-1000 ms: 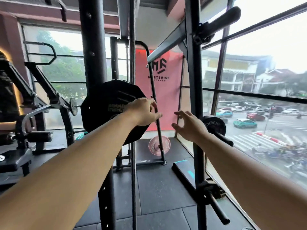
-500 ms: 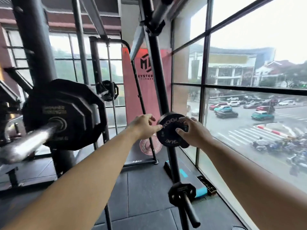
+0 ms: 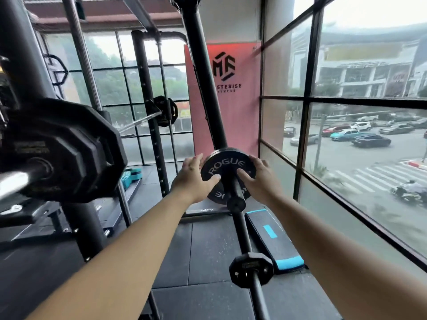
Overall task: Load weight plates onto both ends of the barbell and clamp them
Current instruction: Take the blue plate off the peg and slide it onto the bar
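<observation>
1. Position of the task's thing. The small black round iron weight plate lettered ROGUE (image 3: 227, 166) sits at centre frame on the black steel storage peg (image 3: 235, 195) of the black rack upright (image 3: 203, 77). It is not yet on the bar.
2. Hands. The left hand (image 3: 193, 181) clamps the plate's left rim and the right hand (image 3: 262, 180) clamps its right rim, with thumbs on the face and fingers behind.
3. Destination. The silver barbell sleeve (image 3: 13, 181) lies at the left of the frame and already carries a large black many-sided rubber plate (image 3: 62, 148).
4. Risk. If the plate is pulled off at a tilt, it may bind on the peg. A second, similar plate seems to sit behind it and could be dragged along. Once the plate is free, a thumb-and-finger hold on so thin a rim could slip and drop it onto the dark rubber floor (image 3: 208, 250).
5. Change. Half a second earlier the left hand was only beside the rim and the right hand had just its fingertips on the face. Both hands now wrap the plate. The view has closed in, and the peg points toward the camera.
</observation>
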